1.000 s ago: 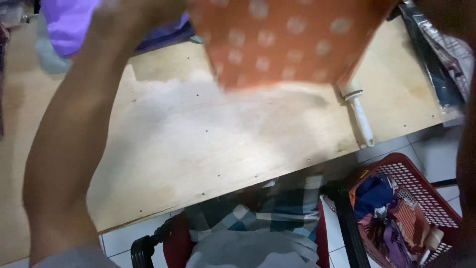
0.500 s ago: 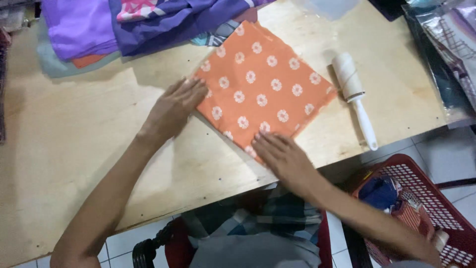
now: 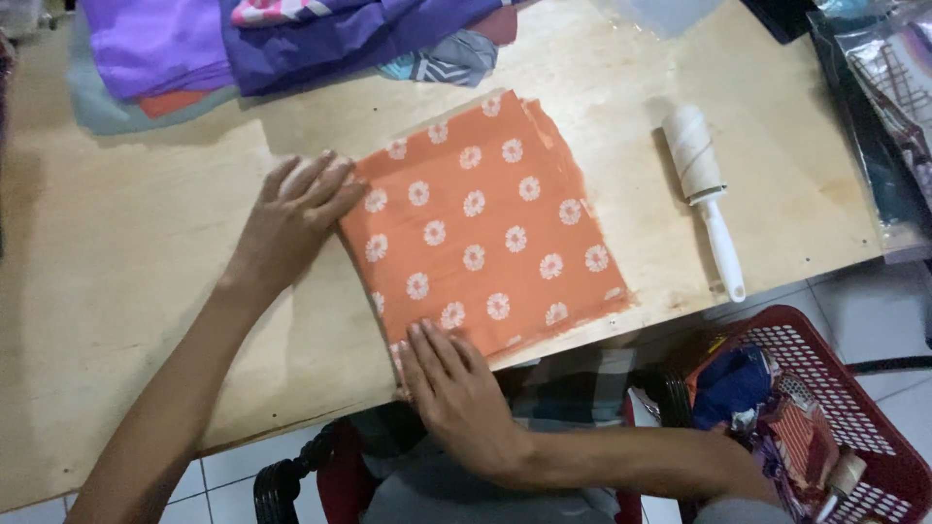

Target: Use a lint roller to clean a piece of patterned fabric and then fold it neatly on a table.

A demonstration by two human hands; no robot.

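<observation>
Hands, two, flat on one orange cloth (image 3: pixel 481 233).

On your desk (image 3: pixel 146 291), a bare pale wood sheet, a white lint roller (image 3: pixel 704 189) lies at the right, its paper head pointing away from you and its handle reaching toward the near edge. Along the far edge you have a heap of clothes (image 3: pixel 291 39): purple and violet pieces on top, a pale teal one under them at the left, a grey patterned piece poking out at the right. A clear plastic bag (image 3: pixel 660 12) lies at the far edge, right of the heap. Packed garments in plastic (image 3: pixel 888 107) sit at the far right. On the tiled floor (image 3: pixel 874 320), a red basket (image 3: pixel 854 417) holds mixed cloth.
</observation>
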